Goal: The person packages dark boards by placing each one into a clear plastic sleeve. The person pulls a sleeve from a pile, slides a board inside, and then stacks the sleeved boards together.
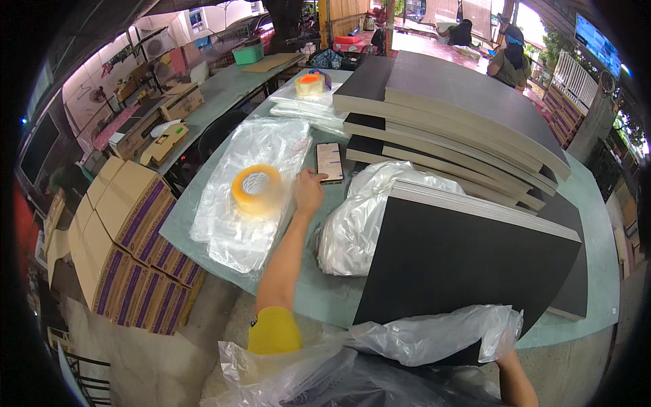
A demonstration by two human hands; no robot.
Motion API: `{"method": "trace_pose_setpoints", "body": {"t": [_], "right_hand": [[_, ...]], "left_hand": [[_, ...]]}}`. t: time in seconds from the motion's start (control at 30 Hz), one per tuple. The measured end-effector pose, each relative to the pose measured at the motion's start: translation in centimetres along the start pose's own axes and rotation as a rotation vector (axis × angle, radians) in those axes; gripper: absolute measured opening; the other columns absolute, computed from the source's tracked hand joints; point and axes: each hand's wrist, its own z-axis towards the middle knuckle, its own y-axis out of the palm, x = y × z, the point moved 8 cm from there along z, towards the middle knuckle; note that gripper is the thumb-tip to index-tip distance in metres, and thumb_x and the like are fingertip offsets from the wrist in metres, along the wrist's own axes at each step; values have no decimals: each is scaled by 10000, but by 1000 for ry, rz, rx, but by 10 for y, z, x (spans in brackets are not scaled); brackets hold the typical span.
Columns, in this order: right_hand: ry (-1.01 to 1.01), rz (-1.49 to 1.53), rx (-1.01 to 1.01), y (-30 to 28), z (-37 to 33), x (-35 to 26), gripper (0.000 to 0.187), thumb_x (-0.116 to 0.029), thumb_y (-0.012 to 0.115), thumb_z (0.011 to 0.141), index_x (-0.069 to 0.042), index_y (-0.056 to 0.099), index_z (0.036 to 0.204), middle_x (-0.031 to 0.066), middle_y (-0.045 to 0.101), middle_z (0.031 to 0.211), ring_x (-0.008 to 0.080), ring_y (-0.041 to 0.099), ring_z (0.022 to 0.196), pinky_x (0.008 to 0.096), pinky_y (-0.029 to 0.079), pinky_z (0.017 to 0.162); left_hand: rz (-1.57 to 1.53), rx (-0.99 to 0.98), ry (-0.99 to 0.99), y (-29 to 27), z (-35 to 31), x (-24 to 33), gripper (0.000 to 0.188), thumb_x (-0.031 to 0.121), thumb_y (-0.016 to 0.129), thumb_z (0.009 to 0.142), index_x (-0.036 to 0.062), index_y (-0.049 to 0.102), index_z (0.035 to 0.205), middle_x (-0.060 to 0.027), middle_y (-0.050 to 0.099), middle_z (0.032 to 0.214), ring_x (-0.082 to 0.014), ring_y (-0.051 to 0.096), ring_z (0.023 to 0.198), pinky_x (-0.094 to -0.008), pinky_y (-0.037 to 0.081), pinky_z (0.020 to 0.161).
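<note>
My left hand (309, 192) reaches over the table, its fingertips touching the lower left part of a smartphone (329, 161) that lies flat with its screen lit. At the lower right, my right hand (505, 354) grips the edge of a clear plastic bag (427, 337), the film partly covering its fingers. The bag's mouth is around the near end of a thick stack of black boards (468, 261), which tilts toward me. Crumpled clear plastic (356, 230) lies under the stack's left side. A roll of clear tape (256, 190) rests on flat plastic bags (234, 234) left of my left hand.
More grey-edged black boards (461, 88) are piled across the table's far right. Another tape roll (310, 84) sits on plastic packs at the back. Brown cartons (129, 237) stand stacked on the left, beside the green table (190, 254). A person (510, 64) is in the background.
</note>
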Motion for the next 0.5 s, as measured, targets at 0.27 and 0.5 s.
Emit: {"method": "trace_pose_setpoints", "body": {"t": [0.27, 0.5], "right_hand": [[-139, 67, 20, -5, 1, -19, 372, -164, 524, 817, -49, 425, 1156, 99, 471, 1145, 223, 454, 1068, 346, 359, 920], [-29, 130, -35, -5, 1, -11, 359, -180, 529, 810, -52, 443, 1134, 100, 481, 1122, 225, 466, 1042, 347, 371, 897]], "left_hand": [[133, -64, 170, 7, -6, 34, 223, 111, 559, 689, 179, 648, 883, -100, 463, 1101, -279, 422, 999, -406, 335, 818], [123, -45, 159, -2, -2, 39, 209, 162, 544, 702, 152, 648, 883, -125, 441, 1135, -287, 416, 1005, -418, 339, 814]]}}
